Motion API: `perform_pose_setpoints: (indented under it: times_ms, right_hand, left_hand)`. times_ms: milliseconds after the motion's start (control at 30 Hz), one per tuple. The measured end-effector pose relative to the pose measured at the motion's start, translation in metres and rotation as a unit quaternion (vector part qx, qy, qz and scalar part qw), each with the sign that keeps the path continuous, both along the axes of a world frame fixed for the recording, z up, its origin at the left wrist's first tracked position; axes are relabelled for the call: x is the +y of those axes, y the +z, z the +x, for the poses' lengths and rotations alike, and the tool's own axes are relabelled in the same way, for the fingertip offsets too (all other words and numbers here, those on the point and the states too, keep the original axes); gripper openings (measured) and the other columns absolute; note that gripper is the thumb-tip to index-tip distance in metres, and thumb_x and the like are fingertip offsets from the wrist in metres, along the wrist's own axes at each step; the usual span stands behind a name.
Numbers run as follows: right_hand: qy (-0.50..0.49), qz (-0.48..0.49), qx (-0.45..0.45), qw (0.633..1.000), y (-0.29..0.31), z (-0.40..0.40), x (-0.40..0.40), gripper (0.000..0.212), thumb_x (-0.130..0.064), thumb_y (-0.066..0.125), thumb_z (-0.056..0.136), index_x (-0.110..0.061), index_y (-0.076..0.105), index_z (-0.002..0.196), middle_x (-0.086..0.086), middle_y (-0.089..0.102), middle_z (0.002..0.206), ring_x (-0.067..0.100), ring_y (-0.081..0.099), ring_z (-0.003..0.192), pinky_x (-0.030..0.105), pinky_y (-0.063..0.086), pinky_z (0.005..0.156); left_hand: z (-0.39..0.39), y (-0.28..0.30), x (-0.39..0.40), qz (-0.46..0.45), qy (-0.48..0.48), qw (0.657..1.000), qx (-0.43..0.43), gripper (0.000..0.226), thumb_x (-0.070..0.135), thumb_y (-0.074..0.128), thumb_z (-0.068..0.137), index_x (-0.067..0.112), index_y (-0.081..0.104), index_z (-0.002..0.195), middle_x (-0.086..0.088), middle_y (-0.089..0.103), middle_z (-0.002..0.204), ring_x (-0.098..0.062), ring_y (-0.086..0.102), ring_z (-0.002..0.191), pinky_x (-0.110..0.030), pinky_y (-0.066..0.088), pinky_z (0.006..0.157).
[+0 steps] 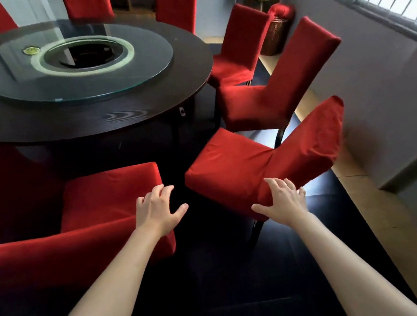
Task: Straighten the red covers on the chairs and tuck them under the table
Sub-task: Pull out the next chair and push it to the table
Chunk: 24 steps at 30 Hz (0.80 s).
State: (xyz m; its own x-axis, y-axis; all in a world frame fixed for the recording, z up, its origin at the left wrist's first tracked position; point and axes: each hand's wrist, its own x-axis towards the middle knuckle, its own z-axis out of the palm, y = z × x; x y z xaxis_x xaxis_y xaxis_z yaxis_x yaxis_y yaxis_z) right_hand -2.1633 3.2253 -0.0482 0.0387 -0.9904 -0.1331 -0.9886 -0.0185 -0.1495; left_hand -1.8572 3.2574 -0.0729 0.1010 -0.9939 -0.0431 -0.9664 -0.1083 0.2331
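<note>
Dim dining room, round dark table (86,117) at eleven o'clock, red-covered chairs ringing it.

Your left hand (157,211) hovers spread by the near-left chair (110,198); your right hand (286,198) lies spread, gripping nothing, on the skewed chair (232,162) at one o'clock. Its soft, stretchy red cover (311,139) will likely slide, so grip the stiff backrest beneath to push.

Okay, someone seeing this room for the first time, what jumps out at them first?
The ring of red-covered chairs around the dark round table stands out, along with the glass turntable on its top. In the foreground the two hands reach out with spread fingers: the left hand at the corner of the near left chair, the right hand against the near right chair, which stands pulled out and angled away from the table.
</note>
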Motion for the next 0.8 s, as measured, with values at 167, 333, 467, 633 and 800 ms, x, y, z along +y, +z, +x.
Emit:
perform_pose_setpoints:
  times_ms: [167, 333, 467, 633, 800]
  right_hand:
    - [-0.036, -0.017, -0.013, 0.999, 0.007, -0.049, -0.016, 0.097, -0.067, 0.068, 0.072, -0.026, 0.027, 0.15, -0.002, 0.033, 0.153, 0.023, 0.023, 0.143, 0.051, 0.021, 0.114]
    - [-0.059, -0.043, -0.026, 0.997, 0.022, -0.09, -0.047, 0.093, -0.063, 0.071, 0.073, -0.025, 0.032, 0.148, 0.0, 0.035, 0.152, 0.024, 0.026, 0.142, 0.047, 0.024, 0.114]
    - [-0.091, -0.041, -0.021, 0.995, 0.037, -0.129, -0.074, 0.088, -0.062, 0.07, 0.074, -0.026, 0.035, 0.146, -0.001, 0.04, 0.148, 0.024, 0.032, 0.138, 0.045, 0.03, 0.111]
    - [-0.15, -0.02, -0.033, 0.988, 0.048, -0.171, -0.106, 0.089, -0.06, 0.071, 0.075, -0.026, 0.032, 0.147, 0.002, 0.04, 0.147, 0.024, 0.034, 0.137, 0.046, 0.031, 0.109]
    - [-0.179, 0.022, -0.052, 0.982, 0.041, -0.216, -0.118, 0.089, -0.057, 0.071, 0.075, -0.026, 0.03, 0.148, 0.001, 0.038, 0.149, 0.025, 0.034, 0.137, 0.046, 0.033, 0.108]
  left_hand:
    - [-0.062, 0.0, -0.04, -0.004, -0.052, 0.998, 0.021, 0.069, 0.063, 0.048, 0.087, 0.025, 0.039, 0.143, -0.001, 0.037, 0.15, -0.019, 0.04, 0.134, -0.038, 0.025, 0.11]
    - [-0.119, 0.001, -0.094, -0.005, -0.088, 0.995, 0.036, 0.067, 0.063, 0.048, 0.087, 0.025, 0.041, 0.142, 0.002, 0.044, 0.144, -0.018, 0.043, 0.13, -0.038, 0.027, 0.108]
    - [-0.162, 0.006, -0.138, -0.003, -0.112, 0.992, 0.05, 0.066, 0.062, 0.049, 0.087, 0.025, 0.042, 0.141, 0.0, 0.048, 0.14, -0.02, 0.045, 0.128, -0.039, 0.028, 0.106]
    - [-0.208, 0.005, -0.185, -0.004, -0.134, 0.99, 0.049, 0.064, 0.063, 0.048, 0.087, 0.026, 0.043, 0.139, -0.001, 0.051, 0.137, -0.02, 0.048, 0.126, -0.039, 0.031, 0.104]
    - [-0.265, 0.006, -0.219, 0.016, -0.176, 0.984, 0.024, 0.064, 0.064, 0.047, 0.087, 0.026, 0.043, 0.139, -0.001, 0.052, 0.134, -0.021, 0.05, 0.123, -0.038, 0.033, 0.102]
